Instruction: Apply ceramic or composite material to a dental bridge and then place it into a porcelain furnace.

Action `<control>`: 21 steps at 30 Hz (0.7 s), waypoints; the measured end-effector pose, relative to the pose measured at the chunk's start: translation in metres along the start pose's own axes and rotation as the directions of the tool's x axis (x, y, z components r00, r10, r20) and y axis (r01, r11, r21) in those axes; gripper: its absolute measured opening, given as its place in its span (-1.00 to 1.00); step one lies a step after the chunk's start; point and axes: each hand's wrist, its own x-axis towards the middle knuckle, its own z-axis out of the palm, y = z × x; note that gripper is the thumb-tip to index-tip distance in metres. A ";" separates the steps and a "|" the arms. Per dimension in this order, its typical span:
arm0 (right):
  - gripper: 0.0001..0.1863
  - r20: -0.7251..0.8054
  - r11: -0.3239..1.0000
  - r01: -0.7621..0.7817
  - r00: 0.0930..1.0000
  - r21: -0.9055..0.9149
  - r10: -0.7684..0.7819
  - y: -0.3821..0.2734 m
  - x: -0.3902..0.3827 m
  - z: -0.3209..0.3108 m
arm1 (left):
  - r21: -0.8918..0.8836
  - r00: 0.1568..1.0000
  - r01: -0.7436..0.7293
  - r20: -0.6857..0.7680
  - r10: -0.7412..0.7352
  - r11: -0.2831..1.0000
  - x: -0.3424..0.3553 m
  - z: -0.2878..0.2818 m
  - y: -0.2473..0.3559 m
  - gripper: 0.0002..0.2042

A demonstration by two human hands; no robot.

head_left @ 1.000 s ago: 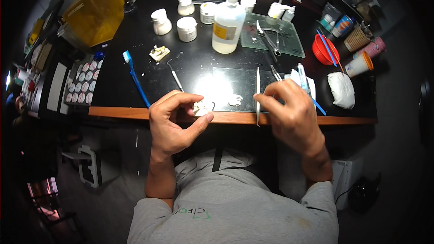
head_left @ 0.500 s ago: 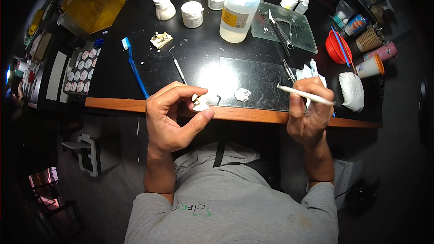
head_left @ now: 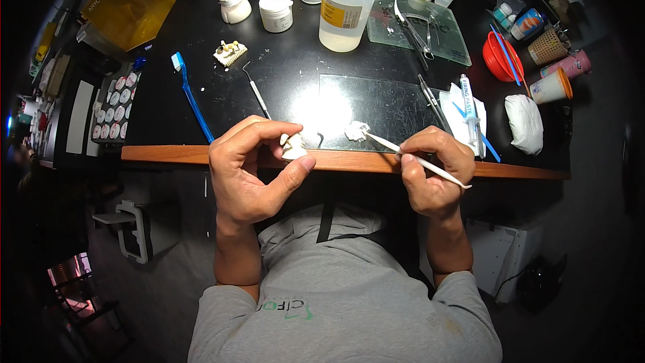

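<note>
Near the table's front edge, my left hand (head_left: 250,171) pinches a small cream dental model piece (head_left: 294,147) between thumb and fingers. My right hand (head_left: 438,169) grips a slim white dental spatula (head_left: 383,142) like a pen. Its far tip touches, or sits right at, a lump of white paste (head_left: 356,131) on a clear glass slab (head_left: 396,104). A small dark curved mark or thing (head_left: 320,140) shows between the model piece and the paste. Beyond my left hand lie a hooked metal probe (head_left: 258,96), a blue toothbrush (head_left: 191,97) and a toothed dental model (head_left: 230,53).
A large clear bottle (head_left: 344,17) stands at the back beside white jars (head_left: 275,13). Tweezers (head_left: 411,35) rest on a green glass plate (head_left: 447,44). To the right are a paste syringe (head_left: 468,109), a red bowl (head_left: 494,60) and a white bag (head_left: 523,124). Wooden edging (head_left: 164,154) borders the table.
My right hand has moved left and down, bringing the spatula's tip from the air to the paste lump. My left hand still holds the model piece nearly in place. The view has shifted slightly.
</note>
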 end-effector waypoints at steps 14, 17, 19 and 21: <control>-0.88 0.027 0.997 0.067 0.997 -0.032 -0.066 -0.003 0.003 0.004 | -0.013 1.000 0.011 0.022 -0.011 1.000 0.000 -0.002 0.004 -0.73; -0.84 0.089 0.973 0.175 0.983 -0.154 -0.162 0.000 -0.001 0.002 | -0.021 0.999 0.034 0.021 -0.034 0.999 0.001 -0.001 0.007 -0.73; -0.81 0.081 0.963 0.212 0.976 -0.164 -0.201 0.000 -0.001 0.003 | -0.030 0.999 0.026 0.024 -0.026 0.999 0.001 -0.002 0.005 -0.73; -0.78 0.117 0.940 0.284 0.957 -0.190 -0.265 0.000 0.000 0.001 | -0.042 1.000 0.012 0.029 -0.011 0.999 0.001 -0.003 0.003 -0.73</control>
